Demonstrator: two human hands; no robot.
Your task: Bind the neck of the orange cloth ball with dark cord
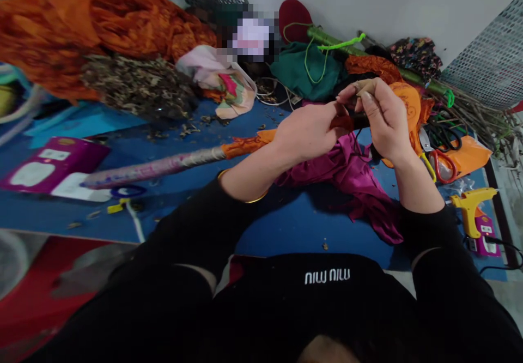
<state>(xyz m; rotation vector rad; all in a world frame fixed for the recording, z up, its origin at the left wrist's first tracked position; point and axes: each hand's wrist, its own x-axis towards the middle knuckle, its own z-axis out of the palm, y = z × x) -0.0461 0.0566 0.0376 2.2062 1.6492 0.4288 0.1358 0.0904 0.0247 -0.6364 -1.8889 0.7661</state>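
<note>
A long wrapped stick [155, 169] lies slantwise over the blue table, silvery and purple at its left end, with orange cloth [245, 144] wound round it farther right. My left hand [308, 131] is closed round its right part. Just beyond, my right hand [382, 115] pinches a small brownish piece [365, 86] between thumb and fingers, near the stick's dark end. The fingertips of both hands are close together. Magenta cloth [347, 169] lies crumpled beneath and in front of my hands.
Orange cloth [81, 19] and dried leaves [139, 88] are heaped at the back left. Scissors [444, 167] and a yellow glue gun [472, 205] with a cord lie at the right. A purple box [53, 164] sits at the left; twigs [478, 115] fill the back right.
</note>
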